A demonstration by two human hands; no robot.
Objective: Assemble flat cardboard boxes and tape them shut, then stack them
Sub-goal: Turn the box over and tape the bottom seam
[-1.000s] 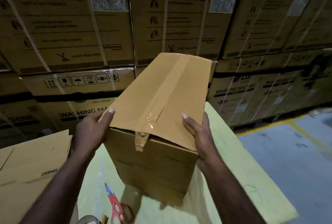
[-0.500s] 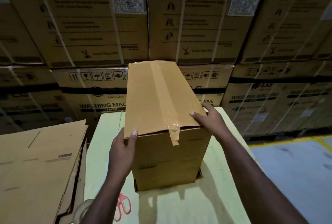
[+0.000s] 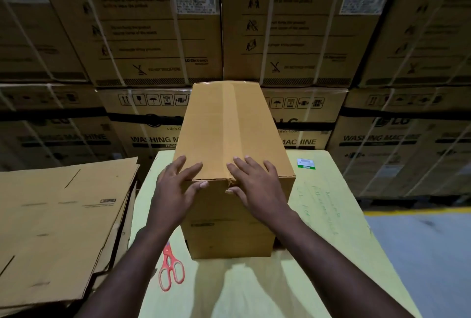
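1. The taped cardboard box [image 3: 229, 139] stands upright on the pale green table [image 3: 331, 215], directly under both hands. Its near top edge passes beneath the two palms.
2. The left hand [image 3: 175, 190] lies flat on the near left corner of the box top, fingers straight and spread. The thumb reaches over the edge onto the front face. It pinches nothing.
3. The right hand [image 3: 257, 187] lies just to the right of the left hand, not touching it, fingers likewise straight and spread on the top. Its thumb rests on the front face.
4. A tape strip [image 3: 228, 124] runs from under the right hand's forefinger along the middle of the top to the far edge.
5. Red-handled scissors [image 3: 170, 269] lie on the table beside the left forearm, nearer the person than the box and apart from it.
6. A stack of flat cardboard sheets [image 3: 58, 215] lies to the left of the left forearm.
7. A small green-and-white label [image 3: 305, 164] lies on the table to the right of the right hand.
8. Strapped washing-machine cartons [image 3: 153, 24] form a wall beyond the fingertips.
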